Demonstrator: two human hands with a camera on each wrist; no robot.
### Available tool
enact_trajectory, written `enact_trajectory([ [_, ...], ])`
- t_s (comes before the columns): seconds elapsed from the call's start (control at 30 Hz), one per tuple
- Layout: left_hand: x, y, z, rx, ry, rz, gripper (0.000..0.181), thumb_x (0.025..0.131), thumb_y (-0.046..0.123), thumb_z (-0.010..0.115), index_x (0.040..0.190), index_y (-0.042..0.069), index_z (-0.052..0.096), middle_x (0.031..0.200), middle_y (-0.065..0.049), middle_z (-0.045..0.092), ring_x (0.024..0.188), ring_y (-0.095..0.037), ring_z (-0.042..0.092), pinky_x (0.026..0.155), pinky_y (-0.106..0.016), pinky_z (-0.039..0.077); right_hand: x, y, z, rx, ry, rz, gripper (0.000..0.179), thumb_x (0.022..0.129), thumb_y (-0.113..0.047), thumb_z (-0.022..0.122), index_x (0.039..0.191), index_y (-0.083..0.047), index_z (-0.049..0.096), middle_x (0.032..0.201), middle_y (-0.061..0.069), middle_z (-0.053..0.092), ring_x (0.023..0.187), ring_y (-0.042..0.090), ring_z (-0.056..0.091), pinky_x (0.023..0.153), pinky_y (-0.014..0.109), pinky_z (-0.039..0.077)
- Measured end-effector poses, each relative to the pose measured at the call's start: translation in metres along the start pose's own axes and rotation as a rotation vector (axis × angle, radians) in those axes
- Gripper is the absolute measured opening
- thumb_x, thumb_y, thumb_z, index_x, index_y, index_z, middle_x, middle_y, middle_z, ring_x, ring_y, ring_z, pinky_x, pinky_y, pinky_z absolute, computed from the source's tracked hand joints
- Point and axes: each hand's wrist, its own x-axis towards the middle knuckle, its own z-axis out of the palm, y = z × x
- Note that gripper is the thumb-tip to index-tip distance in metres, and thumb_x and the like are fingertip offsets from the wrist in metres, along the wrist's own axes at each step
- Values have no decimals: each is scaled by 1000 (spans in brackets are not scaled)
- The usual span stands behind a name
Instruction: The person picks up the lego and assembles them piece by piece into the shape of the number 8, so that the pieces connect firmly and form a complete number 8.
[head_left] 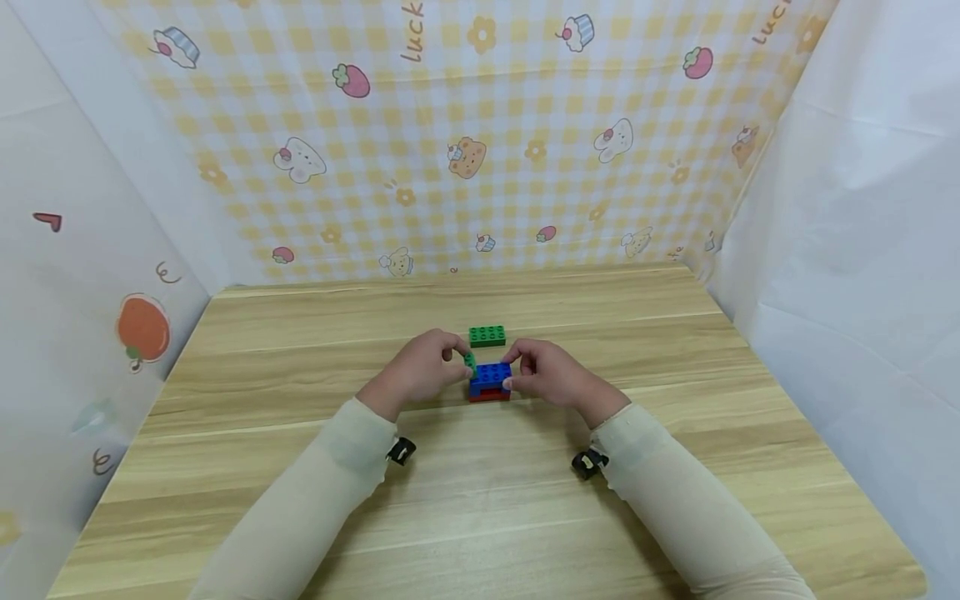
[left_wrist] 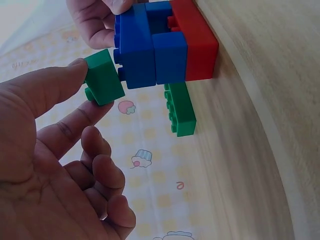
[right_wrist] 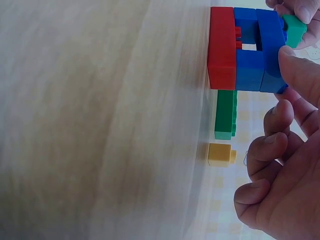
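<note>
My left hand (head_left: 426, 367) pinches a small green brick (left_wrist: 106, 77) between thumb and index finger, its other fingers loosely bent. This brick is tilted, close over the left end of a long blue brick (head_left: 492, 373). Under the long blue brick, two small blue bricks (right_wrist: 249, 70) stand with a gap between them on a red brick (right_wrist: 222, 50), which forms the bottom of the stack on the table. With thumb and index finger, my right hand (head_left: 553, 377) holds the right end of the long blue brick.
Behind the stack lies a long green brick (head_left: 487, 336), studs up. A yellow brick (right_wrist: 220, 155) shows beyond the stack in the right wrist view; my right hand hides it from the head view. A patterned cloth (head_left: 465, 200) hangs behind the wooden table (head_left: 480, 517).
</note>
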Motion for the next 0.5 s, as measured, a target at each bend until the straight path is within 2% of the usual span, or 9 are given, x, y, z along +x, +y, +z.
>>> enact_trajectory([
  [0.5,0,-1,6,-26,-3,3,30,99,31,74,127,18,73,127,-13,61,108,-30,56,89,-45,50,0,4,1,7,-1,-6,23,96,-13,79,116,-10,69,77,1,53,64,15,47,58,28,41],
])
